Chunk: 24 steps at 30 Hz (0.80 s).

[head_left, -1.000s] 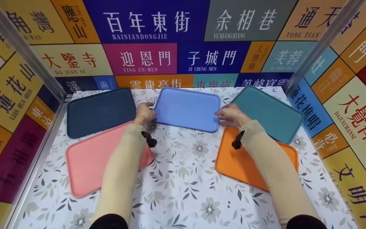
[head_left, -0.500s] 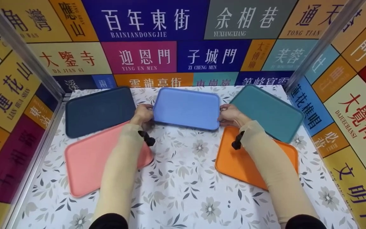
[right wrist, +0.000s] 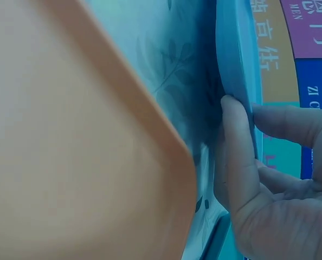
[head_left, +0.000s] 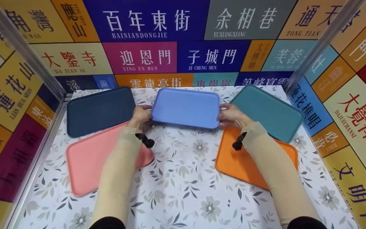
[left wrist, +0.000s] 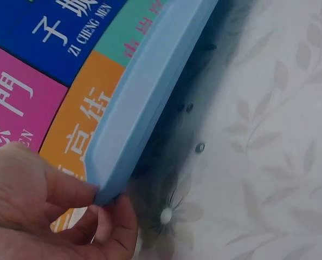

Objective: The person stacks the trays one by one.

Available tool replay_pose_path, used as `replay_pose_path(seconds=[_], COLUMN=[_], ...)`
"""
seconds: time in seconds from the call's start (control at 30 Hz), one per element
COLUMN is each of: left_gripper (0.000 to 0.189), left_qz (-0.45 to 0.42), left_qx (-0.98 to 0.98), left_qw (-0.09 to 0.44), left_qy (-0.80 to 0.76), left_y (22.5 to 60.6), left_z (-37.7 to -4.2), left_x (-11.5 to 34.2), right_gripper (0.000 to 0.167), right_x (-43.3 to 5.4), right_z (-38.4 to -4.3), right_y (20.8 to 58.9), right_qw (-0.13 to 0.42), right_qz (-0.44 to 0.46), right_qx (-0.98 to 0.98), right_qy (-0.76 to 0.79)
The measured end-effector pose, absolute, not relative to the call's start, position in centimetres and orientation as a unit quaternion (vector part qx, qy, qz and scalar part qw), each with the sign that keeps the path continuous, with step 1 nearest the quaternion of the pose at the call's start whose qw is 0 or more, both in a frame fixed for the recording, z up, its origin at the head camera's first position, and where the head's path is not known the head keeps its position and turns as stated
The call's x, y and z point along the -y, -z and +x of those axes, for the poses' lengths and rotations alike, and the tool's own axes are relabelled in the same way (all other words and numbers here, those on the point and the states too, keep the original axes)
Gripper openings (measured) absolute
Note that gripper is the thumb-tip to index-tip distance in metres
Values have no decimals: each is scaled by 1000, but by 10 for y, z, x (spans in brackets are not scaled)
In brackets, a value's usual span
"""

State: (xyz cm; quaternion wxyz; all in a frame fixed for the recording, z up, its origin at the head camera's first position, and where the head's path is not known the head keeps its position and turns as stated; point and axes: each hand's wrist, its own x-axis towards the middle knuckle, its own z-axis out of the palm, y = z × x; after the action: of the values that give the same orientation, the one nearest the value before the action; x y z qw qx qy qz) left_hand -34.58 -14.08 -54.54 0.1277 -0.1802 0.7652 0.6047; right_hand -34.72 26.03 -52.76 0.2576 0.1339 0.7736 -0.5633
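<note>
A periwinkle-blue rectangular tray [head_left: 186, 107] with a raised rim lies between my two hands at the back middle of the table. My left hand [head_left: 142, 115] pinches its left end; in the left wrist view, thumb and fingers [left wrist: 120, 227] grip the tray corner, with a dark shadow on the cloth below. At the opposite end my right hand [head_left: 230, 115] grips the rim. The right wrist view shows that hand's fingers [right wrist: 239, 146] on both faces of the blue tray [right wrist: 234, 49].
A navy tray [head_left: 102, 111] and a pink tray [head_left: 91, 162] lie at left. To the right are a teal tray [head_left: 268, 111] and an orange tray [head_left: 237, 162], partly under my right forearm. Flower-patterned cloth [head_left: 183, 190] covers the table; sign-printed walls [head_left: 141, 57] enclose it.
My left hand has closed on the blue tray's left end, and my right fingers have settled on its right end. The tray has shifted slightly left and its near edge sits a little higher.
</note>
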Motion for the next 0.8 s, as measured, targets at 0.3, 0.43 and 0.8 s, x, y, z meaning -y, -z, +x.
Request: replay_pose_path(seconds=[0.3,0.43,0.8], left_gripper=[68,87,116], left_qz=[-281,-292,-286], left_qx=[-562,-517,-464], left_qw=[51,18,-57], left_qy=[-777,-804,-836], left_y=[549,546,541], left_z=[-325,-313,-287], left_x=[120,97,38], right_gripper=[83,81,73], right_x=[-256,-253,-245], right_z=[-347,-344,-341], right_y=[525,525,532], right_qw=[251,241,223], right_qz=[135,131,136], right_qx=[-721,-715,-709], right_qy=[632,644,655])
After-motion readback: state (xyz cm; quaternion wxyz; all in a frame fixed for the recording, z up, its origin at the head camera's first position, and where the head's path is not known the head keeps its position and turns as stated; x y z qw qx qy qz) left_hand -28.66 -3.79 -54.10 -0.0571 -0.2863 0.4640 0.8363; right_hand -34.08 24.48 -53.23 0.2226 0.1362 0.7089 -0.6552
